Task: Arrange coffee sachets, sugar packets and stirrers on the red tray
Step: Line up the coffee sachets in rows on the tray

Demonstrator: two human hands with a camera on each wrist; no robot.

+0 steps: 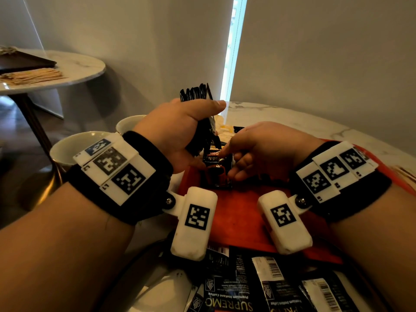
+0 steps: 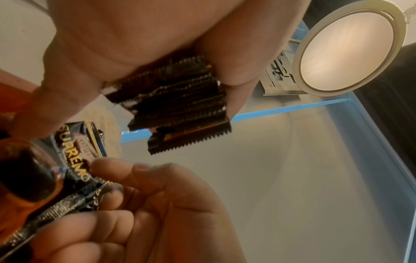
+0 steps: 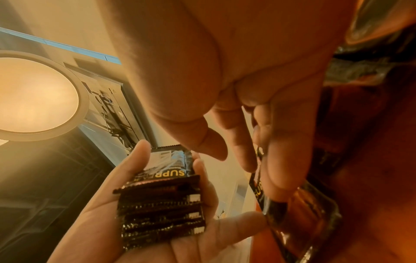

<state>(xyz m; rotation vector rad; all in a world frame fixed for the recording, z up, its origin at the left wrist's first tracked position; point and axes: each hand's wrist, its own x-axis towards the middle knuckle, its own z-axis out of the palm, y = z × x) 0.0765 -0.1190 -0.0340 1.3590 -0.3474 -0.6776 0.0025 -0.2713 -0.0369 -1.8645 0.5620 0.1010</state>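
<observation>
Head view: marble table (image 1: 292, 118) bears red tray (image 1: 238, 219), perhaps near window (image 1: 231, 52).

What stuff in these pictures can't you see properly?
- Red tray: head view, far part hidden by both hands and wrist bands.
- Sachet stack: left wrist view, exact count unclear, edges overlap.
- Loose sachets: head view, cut off at bottom edge.
- Sugar packets, stirrers: can't identify any for sure.

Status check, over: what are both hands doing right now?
Left hand grips sachet stack. Right hand pinches one sachet on red tray. Loose sachets near tray's front edge.
</observation>
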